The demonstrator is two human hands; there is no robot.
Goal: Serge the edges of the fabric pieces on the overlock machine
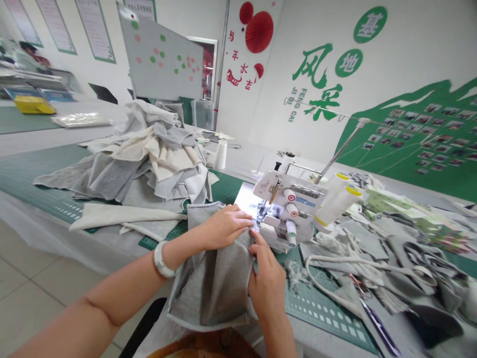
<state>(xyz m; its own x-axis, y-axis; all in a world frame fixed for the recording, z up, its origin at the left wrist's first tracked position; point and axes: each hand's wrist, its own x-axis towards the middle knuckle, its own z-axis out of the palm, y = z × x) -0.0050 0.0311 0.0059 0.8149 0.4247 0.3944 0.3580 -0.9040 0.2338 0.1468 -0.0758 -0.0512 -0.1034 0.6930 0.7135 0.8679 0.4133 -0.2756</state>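
A piece of grey fabric (214, 283) hangs over the table's front edge, its upper end at the needle area of a white overlock sewing machine (274, 211). My left hand (225, 226), with a pale bangle (163, 259) on the wrist, lies on the fabric with its fingers stretched out towards the lit presser foot (258, 215). At the fabric's right edge, my right hand (266, 271) has its index finger by the presser foot and its thumb on the cloth. Its other fingers are curled and partly hidden, with the edge between them and the thumb.
To the left is a heap of grey and cream fabric pieces (149, 154). White thread cones (337, 199) stand behind the machine. On the right lie fabric scraps (391, 258), small scissors (358, 284) and lint (299, 276). A green cutting mat (328, 313) covers part of the table.
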